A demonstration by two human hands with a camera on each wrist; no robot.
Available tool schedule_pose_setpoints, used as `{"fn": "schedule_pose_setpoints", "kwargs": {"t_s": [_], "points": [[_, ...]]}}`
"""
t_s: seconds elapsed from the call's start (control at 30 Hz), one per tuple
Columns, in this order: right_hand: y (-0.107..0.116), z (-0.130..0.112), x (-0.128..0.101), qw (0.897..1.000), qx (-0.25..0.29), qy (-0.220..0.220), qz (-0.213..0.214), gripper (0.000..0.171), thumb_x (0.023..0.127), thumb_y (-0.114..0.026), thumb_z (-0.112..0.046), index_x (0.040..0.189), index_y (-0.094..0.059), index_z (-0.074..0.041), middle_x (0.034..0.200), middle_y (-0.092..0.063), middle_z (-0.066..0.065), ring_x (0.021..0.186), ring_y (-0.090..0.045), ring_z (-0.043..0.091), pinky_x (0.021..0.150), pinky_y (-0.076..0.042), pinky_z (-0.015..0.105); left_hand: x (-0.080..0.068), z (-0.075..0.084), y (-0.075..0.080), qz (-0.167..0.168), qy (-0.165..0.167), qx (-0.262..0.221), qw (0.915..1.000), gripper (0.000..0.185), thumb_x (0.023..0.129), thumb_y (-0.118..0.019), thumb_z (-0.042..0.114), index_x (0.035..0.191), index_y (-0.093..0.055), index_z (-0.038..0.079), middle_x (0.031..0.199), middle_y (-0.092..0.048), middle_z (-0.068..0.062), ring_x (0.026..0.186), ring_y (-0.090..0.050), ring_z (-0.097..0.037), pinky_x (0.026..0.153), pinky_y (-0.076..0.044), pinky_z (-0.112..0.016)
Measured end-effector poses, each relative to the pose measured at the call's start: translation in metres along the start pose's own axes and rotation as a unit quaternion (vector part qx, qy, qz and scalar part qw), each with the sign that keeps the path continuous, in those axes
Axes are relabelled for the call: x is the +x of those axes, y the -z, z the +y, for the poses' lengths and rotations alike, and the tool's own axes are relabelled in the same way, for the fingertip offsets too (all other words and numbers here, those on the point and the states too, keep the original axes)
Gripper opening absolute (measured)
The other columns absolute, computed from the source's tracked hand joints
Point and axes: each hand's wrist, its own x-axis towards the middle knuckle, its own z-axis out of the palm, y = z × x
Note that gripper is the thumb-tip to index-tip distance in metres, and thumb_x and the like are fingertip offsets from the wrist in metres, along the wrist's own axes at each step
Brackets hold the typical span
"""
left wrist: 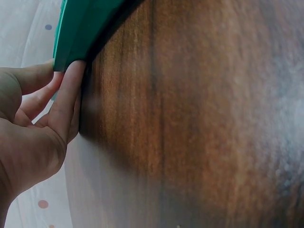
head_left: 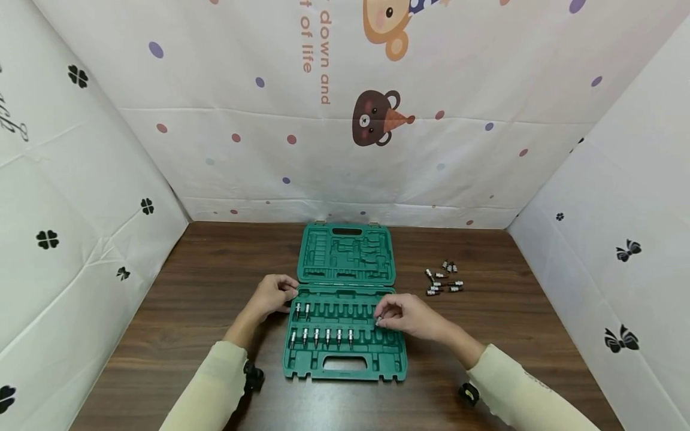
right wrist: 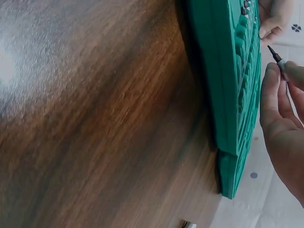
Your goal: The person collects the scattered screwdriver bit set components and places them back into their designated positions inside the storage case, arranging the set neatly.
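Observation:
A green plastic tool case lies open, its moulded lid folded back. My left hand grips the left edge of the case near the hinge; in the left wrist view its thumb is on the rim and the fingers lie along the side. Between thumb and fingers of my right hand a bit socket is pinched, silver with a dark, pointed tip. That hand is over the right part of the tray's upper row. Two bit sockets sit at that row's left, several more in the lower row.
Several loose bit sockets lie scattered on the brown wooden table to the right of the case. Behind it stands a white printed backdrop, with similar side panels at left and right.

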Motion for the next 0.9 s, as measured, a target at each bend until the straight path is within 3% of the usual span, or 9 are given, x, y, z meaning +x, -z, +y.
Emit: {"fn": "schedule_pose_setpoints", "kwargs": {"t_s": [0.37,0.73,0.9], "points": [[-0.018,-0.009,0.007,0.996,-0.088,0.023,-0.003,0.010,0.096,-0.074,-0.007,0.105,-0.072,-0.012,0.101,-0.072,-0.002,0.090,-0.069,0.004,0.078,-0.060,0.022,0.000,0.001,0.000,0.001,-0.001,0.003,1.0000,0.018,0.102,-0.060,0.000,0.118,-0.068,-0.003,0.104,-0.064,-0.016,0.088,-0.066,-0.022,0.071,-0.065,-0.039],[-0.030,-0.010,0.015,0.992,-0.118,0.031,-0.017,0.009,0.094,-0.075,-0.007,0.102,-0.072,-0.009,0.097,-0.073,-0.001,0.085,-0.067,0.002,0.075,-0.059,0.020,0.000,0.001,0.001,0.002,-0.001,0.002,1.0000,0.017,0.102,-0.060,0.000,0.117,-0.068,-0.003,0.103,-0.064,-0.016,0.088,-0.066,-0.022,0.071,-0.065,-0.039],[-0.033,-0.011,0.018,0.987,-0.156,0.039,-0.013,0.007,0.094,-0.077,-0.010,0.099,-0.072,-0.011,0.093,-0.071,-0.005,0.081,-0.063,-0.001,0.072,-0.057,0.019,0.001,0.001,0.001,-0.001,0.002,0.000,1.0000,0.017,0.102,-0.060,0.000,0.117,-0.068,-0.003,0.102,-0.064,-0.015,0.088,-0.065,-0.022,0.071,-0.065,-0.039]]}}
